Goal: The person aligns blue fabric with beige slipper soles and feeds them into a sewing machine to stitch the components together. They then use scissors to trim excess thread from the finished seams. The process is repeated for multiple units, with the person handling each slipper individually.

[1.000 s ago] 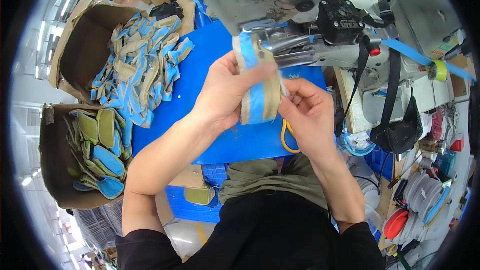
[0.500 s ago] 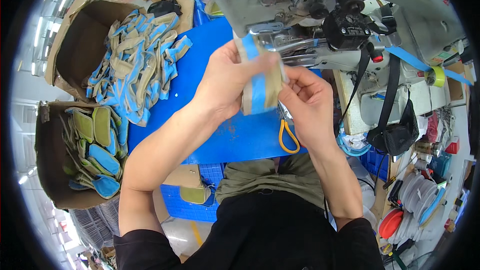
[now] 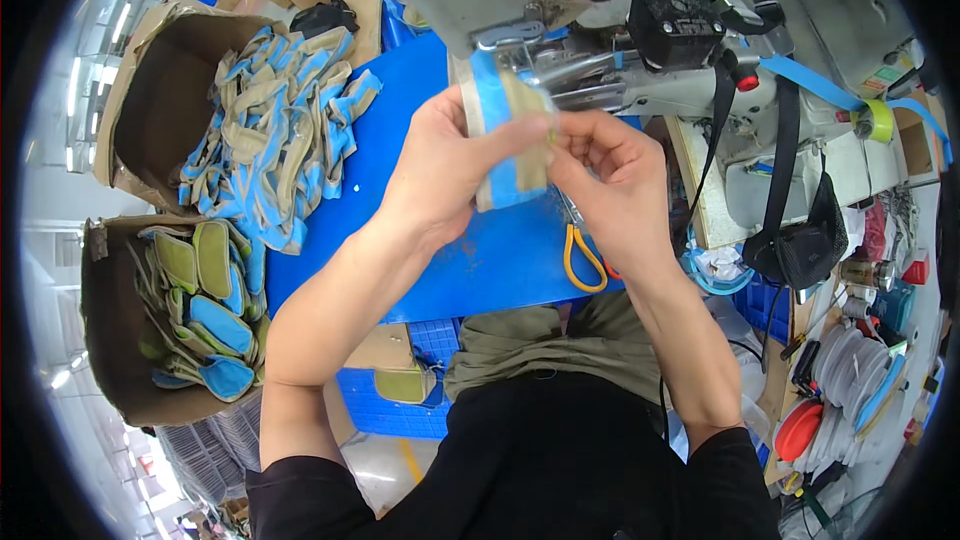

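Observation:
A beige fabric strip with a blue band (image 3: pixel 497 100) is held up in front of the sewing machine (image 3: pixel 590 60). My left hand (image 3: pixel 440 165) grips its left side, thumb laid across the front and the other fingers behind. At the strip's right edge, my right hand (image 3: pixel 610 165) pinches with thumb and forefinger, its other fingers curled. Below the hands, orange-handled scissors (image 3: pixel 584 262) rest on the blue table (image 3: pixel 440 280), their blades partly covered by my right hand.
A heap of beige and blue strips (image 3: pixel 280 130) spills from a cardboard box (image 3: pixel 150 110) at the left. Below it, another box (image 3: pixel 120 340) holds green and blue padded pieces (image 3: pixel 215 320). Blue tape (image 3: pixel 815 90) runs through a yellow-green roll (image 3: pixel 873 121) at the right.
The whole view has shifted slightly. Both hands still hold the strip, which is a little higher and tilted differently; my right fingers have closed nearer to my left thumb.

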Action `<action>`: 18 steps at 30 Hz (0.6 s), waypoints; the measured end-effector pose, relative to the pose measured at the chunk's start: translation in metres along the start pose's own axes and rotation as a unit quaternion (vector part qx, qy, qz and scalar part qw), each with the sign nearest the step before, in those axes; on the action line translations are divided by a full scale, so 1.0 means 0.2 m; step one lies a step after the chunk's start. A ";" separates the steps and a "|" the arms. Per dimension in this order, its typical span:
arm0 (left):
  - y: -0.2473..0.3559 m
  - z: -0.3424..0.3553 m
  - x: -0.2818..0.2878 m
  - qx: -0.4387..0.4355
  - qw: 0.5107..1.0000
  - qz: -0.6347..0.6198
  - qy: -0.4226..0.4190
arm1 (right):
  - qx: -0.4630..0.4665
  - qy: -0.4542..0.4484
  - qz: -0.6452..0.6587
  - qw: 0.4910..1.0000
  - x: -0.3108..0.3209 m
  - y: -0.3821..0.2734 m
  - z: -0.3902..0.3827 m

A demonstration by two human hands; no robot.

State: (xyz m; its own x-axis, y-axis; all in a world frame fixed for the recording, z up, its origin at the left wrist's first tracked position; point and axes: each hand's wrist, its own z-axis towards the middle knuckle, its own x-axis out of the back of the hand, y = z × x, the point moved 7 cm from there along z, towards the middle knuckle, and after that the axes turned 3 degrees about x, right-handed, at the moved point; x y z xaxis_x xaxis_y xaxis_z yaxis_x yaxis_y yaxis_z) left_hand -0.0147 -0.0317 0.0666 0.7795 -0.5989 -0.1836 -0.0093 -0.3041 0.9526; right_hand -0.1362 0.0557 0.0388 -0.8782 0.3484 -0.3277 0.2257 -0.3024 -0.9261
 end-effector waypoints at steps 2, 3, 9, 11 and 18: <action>0.01 0.02 0.00 0.004 1.000 0.010 0.003 | 0.008 -0.003 -0.008 1.000 0.01 0.01 0.02; 0.02 0.03 0.00 0.007 1.000 0.018 0.006 | 0.010 -0.001 -0.010 1.000 0.02 0.01 0.02; 0.06 0.06 0.02 0.025 1.000 0.013 0.006 | 0.046 0.055 -0.048 0.996 0.00 -0.03 0.03; 0.06 0.04 0.02 0.041 0.999 0.021 -0.008 | 0.083 0.067 -0.083 0.991 0.00 -0.05 0.03; 0.06 -0.01 0.12 -0.001 0.998 0.061 -0.019 | 0.254 0.113 -0.211 0.937 -0.02 -0.06 -0.04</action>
State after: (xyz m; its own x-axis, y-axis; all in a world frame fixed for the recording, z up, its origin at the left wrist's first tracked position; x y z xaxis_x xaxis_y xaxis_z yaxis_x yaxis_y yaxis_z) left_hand 0.0049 -0.0480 0.0752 0.7480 -0.6595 -0.0745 -0.1019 -0.2249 0.9690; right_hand -0.1314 0.0651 0.0499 -0.7194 0.6936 -0.0377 -0.4015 -0.4595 -0.7922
